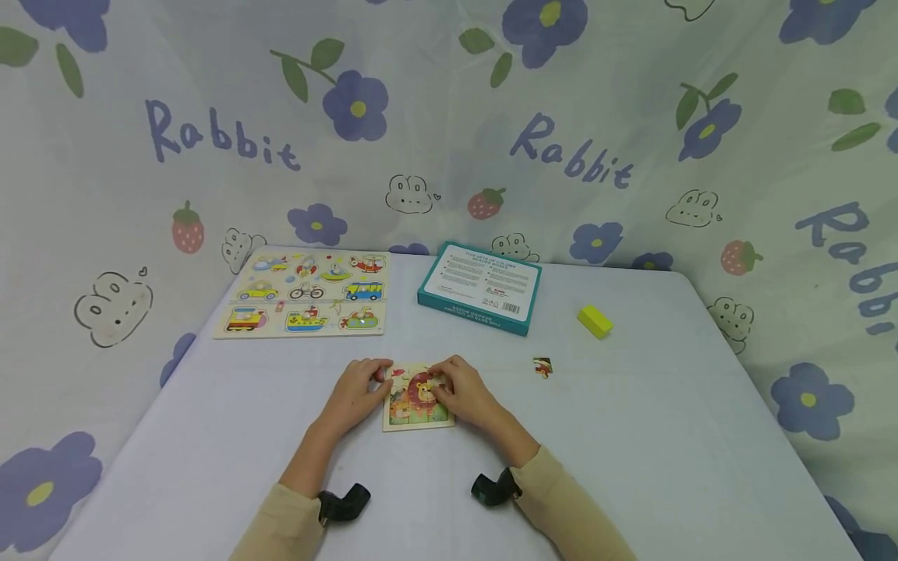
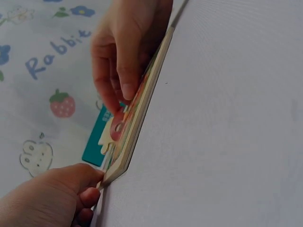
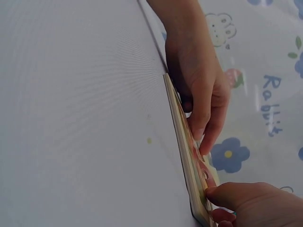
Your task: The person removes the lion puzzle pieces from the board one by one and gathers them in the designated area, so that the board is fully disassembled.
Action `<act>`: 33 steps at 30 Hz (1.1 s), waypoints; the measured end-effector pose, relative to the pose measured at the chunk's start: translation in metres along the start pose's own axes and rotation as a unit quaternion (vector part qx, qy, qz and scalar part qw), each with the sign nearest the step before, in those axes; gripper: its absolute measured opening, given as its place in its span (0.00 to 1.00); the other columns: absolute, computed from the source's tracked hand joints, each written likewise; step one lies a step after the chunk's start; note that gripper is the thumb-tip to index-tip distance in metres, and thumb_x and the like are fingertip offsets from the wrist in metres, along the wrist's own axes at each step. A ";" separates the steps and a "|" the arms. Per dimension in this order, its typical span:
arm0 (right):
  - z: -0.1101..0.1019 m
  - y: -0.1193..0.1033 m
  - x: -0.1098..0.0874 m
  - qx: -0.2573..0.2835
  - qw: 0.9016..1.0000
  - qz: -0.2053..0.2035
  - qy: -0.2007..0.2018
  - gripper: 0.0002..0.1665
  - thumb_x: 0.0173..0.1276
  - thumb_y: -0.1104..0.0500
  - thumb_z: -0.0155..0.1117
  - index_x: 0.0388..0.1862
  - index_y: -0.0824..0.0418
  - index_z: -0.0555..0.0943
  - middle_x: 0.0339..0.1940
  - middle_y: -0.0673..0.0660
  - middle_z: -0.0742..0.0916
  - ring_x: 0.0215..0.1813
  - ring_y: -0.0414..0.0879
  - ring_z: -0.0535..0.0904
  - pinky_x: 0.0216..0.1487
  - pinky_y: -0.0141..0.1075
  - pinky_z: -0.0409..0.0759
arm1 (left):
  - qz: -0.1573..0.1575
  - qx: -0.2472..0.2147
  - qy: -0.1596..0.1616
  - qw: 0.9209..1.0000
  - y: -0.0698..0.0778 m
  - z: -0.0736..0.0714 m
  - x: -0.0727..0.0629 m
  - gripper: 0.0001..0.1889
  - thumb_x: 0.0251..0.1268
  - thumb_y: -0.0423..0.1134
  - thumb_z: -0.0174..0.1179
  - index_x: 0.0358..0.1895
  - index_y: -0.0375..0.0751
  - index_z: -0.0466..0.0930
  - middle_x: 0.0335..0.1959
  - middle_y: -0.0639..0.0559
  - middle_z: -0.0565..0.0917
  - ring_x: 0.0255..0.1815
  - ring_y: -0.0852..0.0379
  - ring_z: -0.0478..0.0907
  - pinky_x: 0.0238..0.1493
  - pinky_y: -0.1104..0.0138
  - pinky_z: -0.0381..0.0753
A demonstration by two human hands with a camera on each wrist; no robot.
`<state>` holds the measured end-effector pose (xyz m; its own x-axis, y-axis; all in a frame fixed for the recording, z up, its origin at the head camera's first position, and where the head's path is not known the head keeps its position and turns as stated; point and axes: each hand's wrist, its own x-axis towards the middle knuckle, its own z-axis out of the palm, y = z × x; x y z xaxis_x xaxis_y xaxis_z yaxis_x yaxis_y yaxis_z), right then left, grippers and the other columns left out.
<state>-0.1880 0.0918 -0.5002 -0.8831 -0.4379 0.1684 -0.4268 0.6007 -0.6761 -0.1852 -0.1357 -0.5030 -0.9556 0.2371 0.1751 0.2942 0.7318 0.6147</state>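
A small wooden jigsaw puzzle [image 1: 417, 425] with a lion picture lies on the white table between both hands. My left hand [image 1: 356, 397] grips its left edge, thumb near the upper corner and fingers curled beside it. The right hand [image 1: 466, 393] reaches over the right side and pinches a lion puzzle piece [image 2: 111, 135], which is tilted up from the board in the left wrist view. Thumb and fingertips are right at the lion's face. Off to the right lies a loose brown puzzle piece [image 1: 542, 366].
Behind the hands stand a vehicle picture board [image 1: 281, 331] at left and a teal box [image 1: 484, 288] in the middle. A yellow block [image 1: 595, 321] sits at the right. A patterned rabbit curtain [image 1: 435, 117] hangs beyond the table's back edge.
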 end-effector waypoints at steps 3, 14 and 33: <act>0.001 0.001 0.001 0.006 1.000 -0.005 0.008 0.15 0.60 0.61 0.63 0.47 0.60 0.79 0.35 0.50 0.77 0.28 0.38 0.68 0.28 0.28 0.68 | -0.002 0.001 -0.002 1.000 0.000 0.000 0.000 0.16 0.59 0.39 0.59 0.50 0.38 0.77 0.26 0.58 0.69 0.34 0.57 0.62 0.34 0.63 0.60; 0.002 0.001 0.003 0.014 0.999 -0.012 0.036 0.11 0.61 0.61 0.63 0.43 0.60 0.80 0.29 0.47 0.77 0.26 0.38 0.68 0.25 0.29 0.68 | -0.001 0.002 -0.003 1.000 -0.001 0.000 0.000 0.16 0.60 0.40 0.58 0.50 0.38 0.77 0.25 0.58 0.68 0.32 0.57 0.62 0.33 0.63 0.60; 0.009 0.004 0.005 0.004 0.996 -0.024 0.091 0.03 0.61 0.62 0.63 0.34 0.59 0.80 0.26 0.48 0.80 0.24 0.37 0.68 0.24 0.28 0.68 | -0.007 0.003 -0.009 1.000 0.001 0.000 0.001 0.17 0.59 0.40 0.59 0.51 0.38 0.77 0.25 0.57 0.68 0.33 0.57 0.62 0.32 0.63 0.60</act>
<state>-0.1928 0.0861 -0.5081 -0.8829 -0.3364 0.3277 -0.4682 0.5764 -0.6698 -0.1859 -0.1349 -0.5019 -0.9590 0.2381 0.1535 0.2814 0.7387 0.6125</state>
